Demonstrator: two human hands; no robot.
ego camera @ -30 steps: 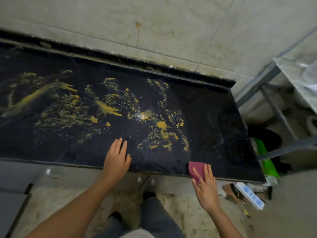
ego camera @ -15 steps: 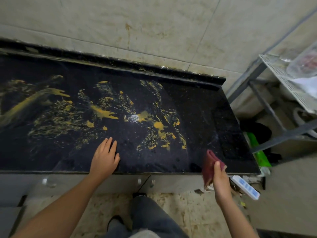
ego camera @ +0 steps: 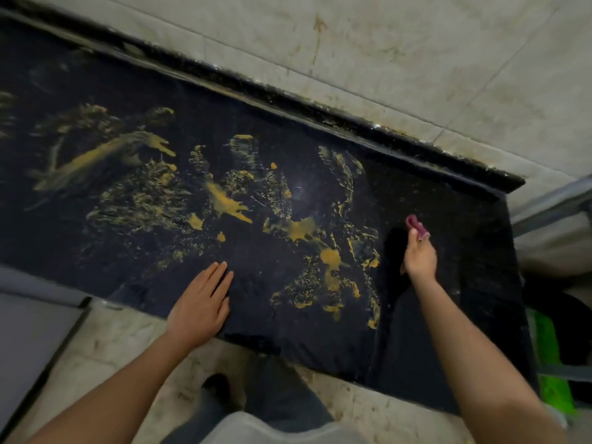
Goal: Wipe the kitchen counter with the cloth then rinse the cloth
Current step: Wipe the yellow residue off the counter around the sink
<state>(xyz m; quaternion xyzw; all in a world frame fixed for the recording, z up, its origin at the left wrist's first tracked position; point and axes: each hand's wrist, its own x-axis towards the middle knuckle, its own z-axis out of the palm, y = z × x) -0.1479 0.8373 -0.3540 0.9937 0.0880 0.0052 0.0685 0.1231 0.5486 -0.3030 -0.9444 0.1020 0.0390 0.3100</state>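
Observation:
A black stone counter (ego camera: 474,251) runs across the view, smeared with yellow-orange stains (ego camera: 301,230) over its middle and left. My right hand (ego camera: 419,259) is over the counter's right part, fingers closed on a small maroon cloth (ego camera: 415,225) that sticks out beyond the fingertips, just right of the stains. Whether the cloth touches the stone I cannot tell. My left hand (ego camera: 201,304) lies flat, palm down, fingers together, on the counter's front edge.
A raised black backsplash lip (ego camera: 352,123) edges the counter against a stained tiled wall (ego camera: 416,59). Something bright green (ego camera: 551,363) stands past the counter's right end, near a grey metal frame (ego camera: 551,206). A grey panel (ego camera: 28,341) sits at lower left. My legs are below.
My right hand lifted the cloth from the counter's front right edge and carried it forward over the counter, beside the stains. My left hand stayed flat. The view tilted and moved closer.

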